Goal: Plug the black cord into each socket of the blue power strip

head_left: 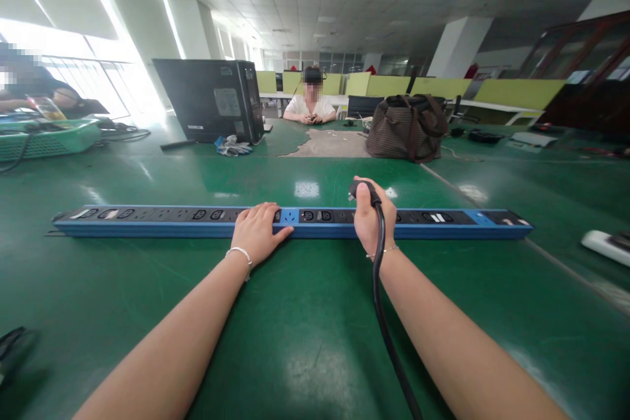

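A long blue power strip (319, 231) with a row of black sockets lies across the green table. My left hand (256, 231) rests on top of it, left of the blue socket section (289, 216), its fingers over the far edge and its thumb pointing right. Above the strip, right of the middle, my right hand (375, 216) grips a black plug (365, 190) with its metal prongs facing left. The plug's black cable (378, 289) runs down over my palm and wrist to the bottom edge.
A black computer case (211, 100), gloves (233, 146) and a brown bag (407, 128) stand beyond the strip. A green basket (54, 139) sits at the far left, a white object (606, 247) at the right. People sit across the table (147, 315) and at the left.
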Demonstrator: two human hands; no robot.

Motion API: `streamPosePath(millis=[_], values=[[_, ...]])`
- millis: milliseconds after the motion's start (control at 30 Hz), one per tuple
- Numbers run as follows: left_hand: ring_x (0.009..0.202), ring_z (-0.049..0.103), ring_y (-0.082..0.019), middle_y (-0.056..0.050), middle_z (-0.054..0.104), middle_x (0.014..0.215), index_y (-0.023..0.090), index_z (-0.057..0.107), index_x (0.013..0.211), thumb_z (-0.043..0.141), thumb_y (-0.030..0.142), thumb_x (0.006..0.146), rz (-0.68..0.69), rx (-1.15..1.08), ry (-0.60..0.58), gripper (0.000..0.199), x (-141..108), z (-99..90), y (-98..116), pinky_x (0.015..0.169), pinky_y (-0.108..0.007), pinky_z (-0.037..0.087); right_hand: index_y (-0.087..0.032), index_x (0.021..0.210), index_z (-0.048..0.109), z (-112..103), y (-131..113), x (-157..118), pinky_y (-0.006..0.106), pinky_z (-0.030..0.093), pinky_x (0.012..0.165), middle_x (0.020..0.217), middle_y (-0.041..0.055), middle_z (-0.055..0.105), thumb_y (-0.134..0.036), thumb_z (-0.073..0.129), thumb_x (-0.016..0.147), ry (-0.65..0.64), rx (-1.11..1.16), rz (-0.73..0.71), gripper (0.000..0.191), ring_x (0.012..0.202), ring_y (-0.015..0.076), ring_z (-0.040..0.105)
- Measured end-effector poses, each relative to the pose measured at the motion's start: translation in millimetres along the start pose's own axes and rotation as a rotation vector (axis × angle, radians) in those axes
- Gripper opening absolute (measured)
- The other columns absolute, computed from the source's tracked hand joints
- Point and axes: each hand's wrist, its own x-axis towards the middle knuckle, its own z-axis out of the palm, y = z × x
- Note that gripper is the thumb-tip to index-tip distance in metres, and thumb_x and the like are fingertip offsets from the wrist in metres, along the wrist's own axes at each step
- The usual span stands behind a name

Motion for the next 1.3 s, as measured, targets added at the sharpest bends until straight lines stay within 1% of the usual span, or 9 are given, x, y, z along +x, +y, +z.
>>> streamPosePath(millis=[100, 233, 300, 433, 600, 733, 1000, 1200, 1300], values=[[0.121, 0.048, -0.024, -0.008, 0.056, 0.129, 0.022, 0.050, 0.120, 0.047, 0.056, 0.081, -0.004, 0.002, -0.006, 0.052, 0, -0.9, 0, 0.102, -0.042, 0.032, -0.018, 0.095, 0.066, -10, 18, 9, 0.033, 0.048, 0.083, 0.097, 0.0076, 0.070, -0.049, 0.039, 0.088, 0.021, 0.049, 0.024, 0.042, 0.089, 0.0195, 0.064], [0.119, 0.049, -0.025, -0.009, 0.057, 0.128, 0.021, 0.050, 0.120, 0.046, 0.056, 0.081, 0.006, 0.008, -0.006, 0.052, 0, -1.7, 0, 0.101, -0.042, 0.032, -0.018, 0.093, 0.066, -35, 68, 27, 0.037, 0.046, 0.087, 0.096, 0.0081, 0.070, -0.049, 0.041, 0.086, 0.075, 0.039, 0.055, 0.040, 0.092, 0.0206, 0.063], [0.119, 0.049, -0.025, -0.009, 0.057, 0.128, 0.022, 0.050, 0.120, 0.046, 0.056, 0.081, 0.007, 0.004, -0.005, 0.052, 0, -1.6, 0, 0.101, -0.042, 0.032, -0.018, 0.098, 0.064, -51, 90, 35, 0.037, 0.046, 0.088, 0.097, 0.0085, 0.069, -0.048, 0.043, 0.085, 0.097, 0.029, 0.065, 0.039, 0.094, 0.0209, 0.062], [0.119, 0.049, -0.025, -0.008, 0.057, 0.128, 0.023, 0.050, 0.120, 0.047, 0.055, 0.081, 0.001, 0.004, -0.008, 0.051, 0, -1.0, 0, 0.102, -0.042, 0.032, -0.020, 0.093, 0.064, -79, 117, 39, 0.038, 0.045, 0.087, 0.097, 0.0074, 0.069, -0.048, 0.044, 0.082, 0.068, -0.159, 0.133, 0.036, 0.092, 0.0224, 0.061], [0.120, 0.049, -0.025, -0.008, 0.057, 0.129, 0.022, 0.050, 0.120, 0.046, 0.056, 0.081, 0.005, 0.009, -0.005, 0.051, 0, -0.8, 0, 0.101, -0.042, 0.032, -0.022, 0.088, 0.066, -93, 126, 38, 0.040, 0.043, 0.085, 0.094, 0.0074, 0.069, -0.046, 0.045, 0.077, -0.018, -0.347, 0.280, 0.034, 0.092, 0.0257, 0.060], [0.119, 0.049, -0.025, -0.008, 0.057, 0.128, 0.022, 0.050, 0.120, 0.046, 0.056, 0.082, 0.009, 0.013, -0.005, 0.051, 0, -1.2, 0, 0.101, -0.042, 0.032, -0.023, 0.086, 0.067, -95, 129, 36, 0.037, 0.043, 0.086, 0.096, 0.0052, 0.070, -0.044, 0.048, 0.075, -0.099, -0.339, 0.257, 0.030, 0.093, 0.0240, 0.060], [0.120, 0.049, -0.025, -0.009, 0.057, 0.128, 0.022, 0.050, 0.121, 0.045, 0.056, 0.082, 0.006, 0.001, -0.010, 0.052, 0, -2.1, 0, 0.101, -0.042, 0.032, -0.024, 0.089, 0.067, -97, 129, 34, 0.036, 0.045, 0.082, 0.092, 0.0035, 0.070, -0.046, 0.047, 0.077, -0.128, -0.341, 0.225, 0.032, 0.088, 0.0226, 0.061], [0.120, 0.048, -0.025, -0.009, 0.056, 0.129, 0.023, 0.050, 0.121, 0.045, 0.057, 0.082, 0.005, -0.003, -0.012, 0.052, 0, -2.1, 1, 0.101, -0.043, 0.032, -0.025, 0.091, 0.068, -101, 126, 38, 0.035, 0.046, 0.076, 0.091, 0.0030, 0.070, -0.043, 0.048, 0.076, -0.283, -0.346, 0.164, 0.030, 0.084, 0.0227, 0.062], [0.120, 0.048, -0.025, -0.009, 0.056, 0.129, 0.022, 0.049, 0.121, 0.045, 0.056, 0.082, 0.006, 0.003, -0.013, 0.052, 0, -2.2, 1, 0.101, -0.042, 0.032, -0.024, 0.090, 0.068, -104, 127, 37, 0.035, 0.047, 0.076, 0.088, 0.0039, 0.070, -0.043, 0.047, 0.078, -0.307, -0.376, 0.149, 0.031, 0.084, 0.0233, 0.063]])
